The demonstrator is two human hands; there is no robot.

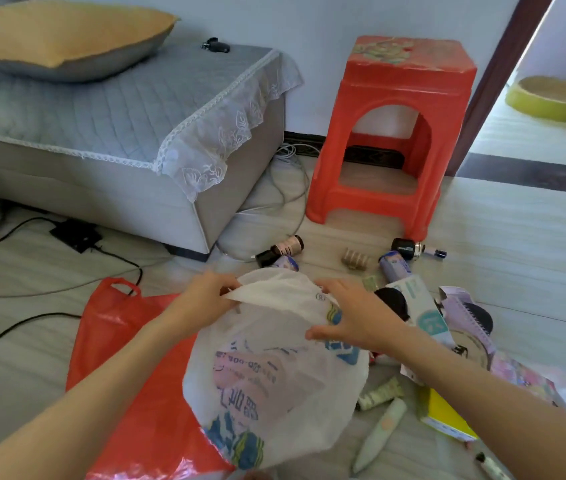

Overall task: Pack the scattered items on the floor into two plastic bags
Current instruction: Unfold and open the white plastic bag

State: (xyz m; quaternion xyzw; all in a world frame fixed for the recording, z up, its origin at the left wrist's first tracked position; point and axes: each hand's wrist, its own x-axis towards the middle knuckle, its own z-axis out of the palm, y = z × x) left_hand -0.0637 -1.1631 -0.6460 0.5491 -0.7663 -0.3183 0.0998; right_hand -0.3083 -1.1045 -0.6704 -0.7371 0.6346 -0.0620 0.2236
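Film on the white plastic bag (274,368) looks thin, limp and slippery, near weightless; best taken at the rim or handles, a pinch per side, then pulled apart to open the mouth. Bag hangs between both hands over the floor (517,220), partly covering the red plastic bag (119,341) lying flat below. Left hand (205,296) pinches the top edge on its side; right hand (354,317) has fingers curled over the opposite rim, apparently gripping it. Scattered items sit just right of the bag: tubes, a yellow box (444,414), a blue-white carton (420,306), bottles near the red stool (392,133).
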